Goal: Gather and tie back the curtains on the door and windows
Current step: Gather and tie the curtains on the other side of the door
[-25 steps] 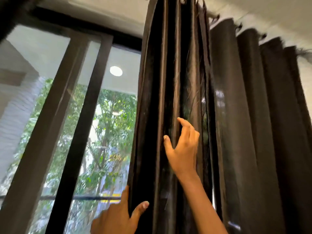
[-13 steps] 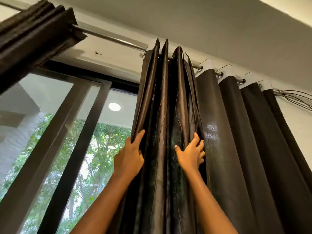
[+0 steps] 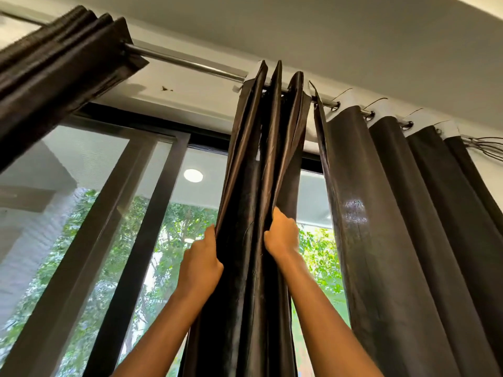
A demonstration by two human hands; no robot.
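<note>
While reaching up, gripping gathered curtain [image 3: 245, 172] — left hand [image 3: 201, 265] curled round its nine o'clock edge, right hand [image 3: 281, 235] round three o'clock folds.

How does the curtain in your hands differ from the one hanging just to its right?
The gathered curtain is squeezed into tight, narrow folds; the right-hand curtain hangs spread in broad pleats. The left hand and right hand both grip the gathered curtain; nothing touches the right-hand curtain. Both are dark and hang from the same metal rod.
</note>
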